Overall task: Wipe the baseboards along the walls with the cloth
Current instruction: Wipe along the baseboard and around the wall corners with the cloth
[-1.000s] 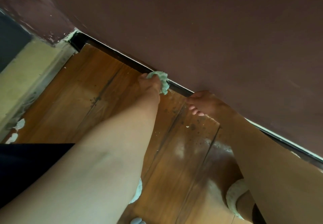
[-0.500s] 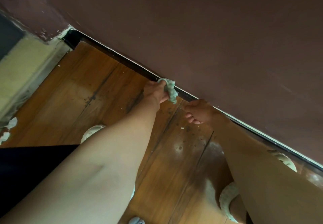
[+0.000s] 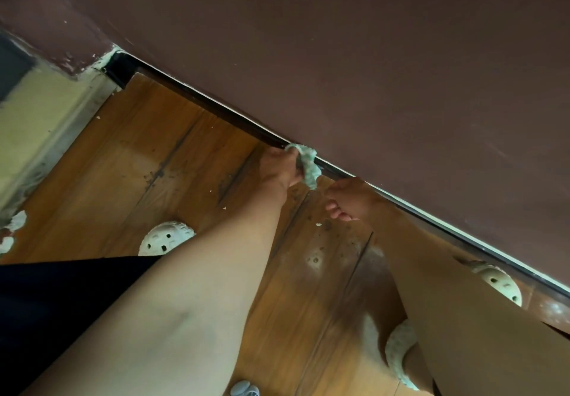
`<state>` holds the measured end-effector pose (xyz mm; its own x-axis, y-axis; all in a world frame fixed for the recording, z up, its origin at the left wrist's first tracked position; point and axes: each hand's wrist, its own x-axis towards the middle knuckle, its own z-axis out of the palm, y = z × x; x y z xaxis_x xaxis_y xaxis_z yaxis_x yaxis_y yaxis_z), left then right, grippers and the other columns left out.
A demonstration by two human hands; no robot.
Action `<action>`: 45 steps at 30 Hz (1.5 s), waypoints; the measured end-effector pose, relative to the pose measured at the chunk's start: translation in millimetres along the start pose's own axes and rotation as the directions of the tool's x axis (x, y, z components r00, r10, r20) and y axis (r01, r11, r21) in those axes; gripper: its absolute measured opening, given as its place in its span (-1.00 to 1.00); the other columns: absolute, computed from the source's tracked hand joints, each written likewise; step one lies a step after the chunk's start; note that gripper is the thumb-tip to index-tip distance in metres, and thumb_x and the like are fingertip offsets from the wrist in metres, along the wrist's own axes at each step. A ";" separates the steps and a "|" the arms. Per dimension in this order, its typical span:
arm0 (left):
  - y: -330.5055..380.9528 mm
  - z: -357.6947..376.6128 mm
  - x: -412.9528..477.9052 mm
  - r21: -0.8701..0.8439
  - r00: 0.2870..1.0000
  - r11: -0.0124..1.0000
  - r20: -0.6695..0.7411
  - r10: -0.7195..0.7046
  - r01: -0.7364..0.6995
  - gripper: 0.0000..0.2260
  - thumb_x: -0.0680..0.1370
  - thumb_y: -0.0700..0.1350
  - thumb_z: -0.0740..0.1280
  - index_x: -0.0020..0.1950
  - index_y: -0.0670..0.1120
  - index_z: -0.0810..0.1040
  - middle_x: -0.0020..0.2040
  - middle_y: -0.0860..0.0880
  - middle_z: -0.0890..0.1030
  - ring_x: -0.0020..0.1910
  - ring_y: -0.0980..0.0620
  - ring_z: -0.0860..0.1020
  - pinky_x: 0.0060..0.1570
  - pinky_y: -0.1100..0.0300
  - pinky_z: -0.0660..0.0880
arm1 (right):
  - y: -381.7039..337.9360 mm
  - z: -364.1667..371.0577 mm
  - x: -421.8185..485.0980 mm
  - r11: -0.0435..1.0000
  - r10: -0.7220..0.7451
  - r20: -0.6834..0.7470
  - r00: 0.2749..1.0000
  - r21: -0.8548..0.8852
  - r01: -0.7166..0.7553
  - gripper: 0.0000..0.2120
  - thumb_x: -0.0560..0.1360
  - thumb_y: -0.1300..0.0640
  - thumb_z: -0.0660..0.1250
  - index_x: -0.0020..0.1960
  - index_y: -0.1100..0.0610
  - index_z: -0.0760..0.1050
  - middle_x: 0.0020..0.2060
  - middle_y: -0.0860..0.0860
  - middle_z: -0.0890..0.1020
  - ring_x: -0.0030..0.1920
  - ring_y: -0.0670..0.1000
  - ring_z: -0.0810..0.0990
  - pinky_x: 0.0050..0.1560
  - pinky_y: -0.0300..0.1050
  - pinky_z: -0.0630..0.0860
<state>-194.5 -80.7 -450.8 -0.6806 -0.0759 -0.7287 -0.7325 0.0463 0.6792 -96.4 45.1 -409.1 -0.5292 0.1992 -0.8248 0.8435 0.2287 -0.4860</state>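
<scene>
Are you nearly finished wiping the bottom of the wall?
Not yet. The left hand grips the cloth against the baseboard midway along. The stretch back to the corner is possibly wiped; I cannot tell. The stretch past the right hand is left.

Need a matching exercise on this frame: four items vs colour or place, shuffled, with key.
Column 1
1. cloth
2. baseboard
3. wall
4. slipper

Column 2
A. maroon
B. pale green, in the left hand grip, against the baseboard
C. dark strip at the foot of the wall
D. white with holes, on the wooden floor

Pairs: 1-B, 2-C, 3-A, 4-D
</scene>
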 end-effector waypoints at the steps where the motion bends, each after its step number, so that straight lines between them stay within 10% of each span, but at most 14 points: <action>1: -0.7 0.1 0.3 -0.009 1.000 1.000 0.007 -0.010 0.010 -0.91 0.56 -0.20 0.37 -0.12 -0.09 0.51 -0.04 -0.21 0.69 -0.14 -0.15 0.72 -0.11 -0.04 0.69 | -1.6 1.3 -0.5 1.000 -0.007 0.009 1.000 -0.009 0.007 -0.85 0.56 0.17 0.26 -0.20 0.09 0.47 -0.37 0.04 0.58 -0.40 0.00 0.56 -0.42 -0.22 0.42; 8: 20.4 -16.6 31.2 0.035 0.954 0.996 -0.285 0.093 -0.086 -0.88 0.52 -0.08 0.40 -0.01 -0.04 0.51 0.09 -0.13 0.67 0.00 -0.12 0.68 0.04 -0.02 0.66 | 5.0 -7.1 1.0 1.000 -0.022 0.011 1.000 -0.006 0.022 -0.92 0.58 0.11 0.30 -0.07 0.05 0.53 -0.36 0.00 0.60 -0.39 -0.03 0.60 -0.35 -0.21 0.48; 17: -7.6 3.1 18.2 0.174 0.994 0.980 0.060 0.088 -0.097 -0.74 0.41 -0.13 0.38 0.04 -0.21 0.54 -0.03 -0.21 0.68 -0.13 -0.15 0.72 -0.11 -0.11 0.68 | 5.1 -3.0 -2.0 1.000 0.030 -0.001 1.000 -0.007 -0.030 -0.84 0.57 0.18 0.25 -0.18 0.10 0.50 -0.43 0.01 0.57 -0.46 -0.02 0.55 -0.41 -0.21 0.43; 22: 1.6 -10.0 15.5 0.281 0.968 0.933 -0.045 0.247 -0.225 -0.72 0.43 0.00 0.38 0.05 -0.13 0.52 0.01 -0.12 0.67 -0.06 -0.10 0.69 0.01 0.15 0.64 | -0.4 -3.6 -8.1 1.000 -0.012 0.011 1.000 -0.011 0.012 -0.81 0.56 0.19 0.24 -0.23 0.07 0.46 -0.35 0.02 0.60 -0.40 -0.02 0.58 -0.35 -0.22 0.48; 25: 19.1 -16.6 5.5 0.483 0.917 0.819 -0.077 0.391 -0.309 -0.69 0.64 -0.13 0.27 0.32 -0.26 0.41 0.15 -0.16 0.59 0.05 -0.07 0.59 -0.12 0.46 0.45 | 2.0 -10.4 -9.2 1.000 -0.007 0.002 1.000 0.012 0.007 -0.84 0.58 0.19 0.24 -0.17 0.10 0.51 -0.37 0.02 0.61 -0.46 -0.06 0.57 -0.34 -0.23 0.50; 29: 13.7 -9.4 -6.2 0.669 0.872 0.621 0.084 0.483 -0.408 -0.69 0.65 -0.10 0.21 0.34 -0.24 0.35 0.23 -0.26 0.58 0.19 -0.19 0.60 0.14 0.12 0.54 | 8.4 -14.3 -9.1 0.999 0.006 -0.036 0.999 0.032 -0.005 -0.87 0.56 0.17 0.27 -0.12 0.10 0.56 -0.39 0.01 0.61 -0.44 -0.04 0.57 -0.31 -0.21 0.51; 34: -11.4 4.5 -25.3 0.734 0.801 0.388 0.352 0.485 -0.558 -0.78 0.62 -0.12 0.27 0.22 -0.19 0.44 0.16 -0.20 0.62 0.14 -0.15 0.62 0.03 0.11 0.54 | 11.3 -9.4 -11.0 1.000 0.006 -0.025 1.000 0.009 -0.006 -0.83 0.55 0.18 0.25 -0.21 0.06 0.50 -0.36 0.03 0.62 -0.41 -0.01 0.58 -0.35 -0.20 0.47; 45: -5.1 3.9 -25.5 0.842 0.736 0.166 0.333 0.590 -0.514 -0.72 0.63 0.01 0.25 0.25 -0.13 0.43 0.13 -0.16 0.65 0.10 -0.16 0.64 -0.07 0.08 0.53 | 17.2 -22.9 -14.0 0.998 0.046 -0.083 0.995 0.035 -0.044 -0.93 0.58 0.19 0.29 -0.03 0.15 0.54 -0.33 0.05 0.58 -0.47 -0.06 0.53 -0.47 -0.31 0.47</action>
<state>-173.5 -75.0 -436.0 -0.9387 0.3028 -0.1645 0.2129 0.8851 0.4138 -76.5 68.1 -399.3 -0.4952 0.2883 -0.8195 0.8685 0.1863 -0.4593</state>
